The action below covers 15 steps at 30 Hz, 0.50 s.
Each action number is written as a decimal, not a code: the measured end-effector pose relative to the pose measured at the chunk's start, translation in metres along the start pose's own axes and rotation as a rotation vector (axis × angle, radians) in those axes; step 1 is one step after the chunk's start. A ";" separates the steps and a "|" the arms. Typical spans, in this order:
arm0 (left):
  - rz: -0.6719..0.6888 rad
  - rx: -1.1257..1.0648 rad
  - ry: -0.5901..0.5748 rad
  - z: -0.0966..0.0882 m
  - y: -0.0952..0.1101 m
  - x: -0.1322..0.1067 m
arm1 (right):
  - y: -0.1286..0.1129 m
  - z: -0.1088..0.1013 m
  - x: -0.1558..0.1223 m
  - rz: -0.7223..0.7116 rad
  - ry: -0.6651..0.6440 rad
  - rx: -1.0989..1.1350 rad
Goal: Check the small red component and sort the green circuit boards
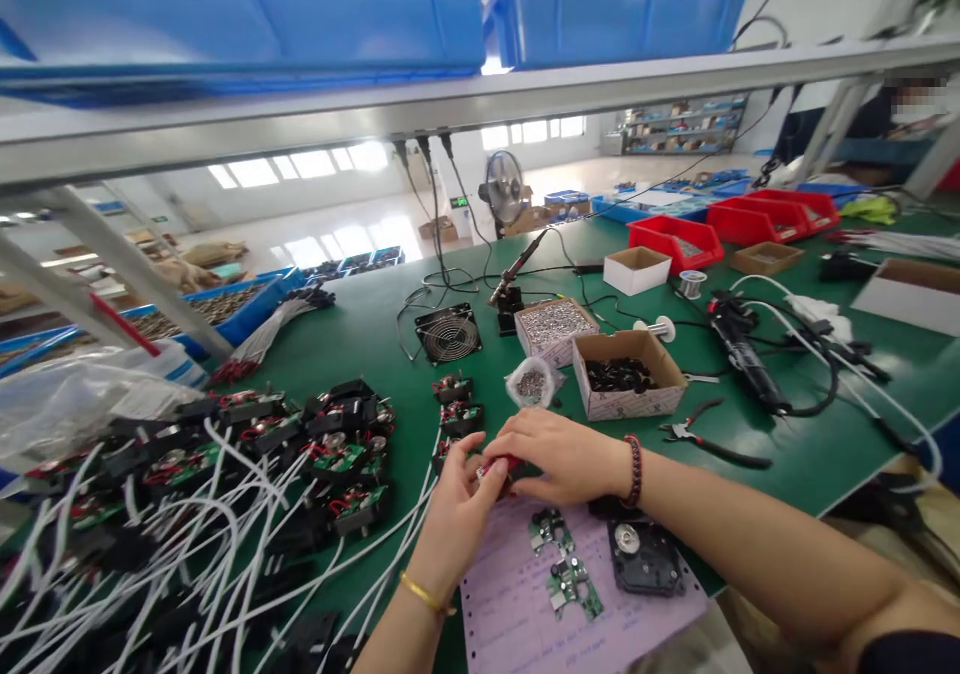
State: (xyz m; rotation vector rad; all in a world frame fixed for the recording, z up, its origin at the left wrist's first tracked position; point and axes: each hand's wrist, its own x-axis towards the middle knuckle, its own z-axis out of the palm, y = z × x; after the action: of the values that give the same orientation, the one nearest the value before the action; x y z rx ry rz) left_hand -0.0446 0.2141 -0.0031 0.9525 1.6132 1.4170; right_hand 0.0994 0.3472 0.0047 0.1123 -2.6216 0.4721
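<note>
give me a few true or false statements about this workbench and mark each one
1. The left hand and the right hand both touch a small red and black part. True.
2. The pale pink paper sheet under the hands carries small green circuit boards. True.
3. Pliers lie left of the hands. False: the black-handled metal pliers lie to their right.
4. The nearest box holds silvery screws. False: the open brown cardboard box holds black parts.
5. Blue plastic bins stand on the shelf above the bench. True.
</note>
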 end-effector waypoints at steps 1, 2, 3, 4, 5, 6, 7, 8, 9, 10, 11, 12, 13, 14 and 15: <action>-0.008 0.018 0.005 -0.003 -0.001 0.002 | -0.001 0.000 0.002 0.005 -0.010 -0.043; -0.001 0.045 0.017 -0.005 -0.002 0.003 | -0.001 0.000 0.004 0.017 -0.011 -0.082; 0.021 0.066 0.040 -0.008 -0.004 0.005 | -0.002 -0.003 0.006 0.032 0.001 -0.111; 0.053 0.068 0.071 -0.010 -0.005 0.006 | -0.002 -0.007 0.006 0.053 0.030 -0.127; 0.090 0.048 0.106 -0.011 -0.006 0.007 | -0.002 -0.013 0.005 0.082 0.077 -0.130; 0.126 0.013 0.142 -0.012 -0.006 0.007 | -0.003 -0.021 0.003 0.115 0.140 -0.123; 0.160 -0.024 0.173 -0.013 -0.006 0.006 | -0.003 -0.031 0.000 0.156 0.210 -0.108; 0.189 -0.052 0.196 -0.012 -0.005 0.006 | -0.002 -0.042 -0.003 0.207 0.281 -0.092; 0.215 -0.063 0.216 -0.012 -0.004 0.005 | 0.000 -0.054 -0.008 0.271 0.345 -0.081; 0.246 -0.054 0.234 -0.011 -0.003 0.004 | 0.003 -0.067 -0.013 0.346 0.396 -0.077; 0.281 -0.032 0.250 -0.010 -0.002 0.003 | 0.008 -0.079 -0.018 0.427 0.432 -0.083; 0.320 -0.003 0.257 -0.009 -0.001 0.003 | 0.014 -0.089 -0.024 0.510 0.453 -0.100; 0.365 0.037 0.254 -0.009 -0.002 0.003 | 0.021 -0.099 -0.030 0.584 0.463 -0.126; 0.408 0.092 0.237 -0.009 -0.004 0.003 | 0.029 -0.106 -0.036 0.648 0.462 -0.154; 0.451 0.158 0.213 -0.008 -0.008 0.004 | 0.037 -0.112 -0.041 0.698 0.452 -0.177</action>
State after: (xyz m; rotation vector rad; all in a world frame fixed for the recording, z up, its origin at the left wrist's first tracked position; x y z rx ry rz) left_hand -0.0541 0.2132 -0.0104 1.3591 1.7574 1.7602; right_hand 0.1791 0.4212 0.0672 -0.8831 -2.1753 0.4191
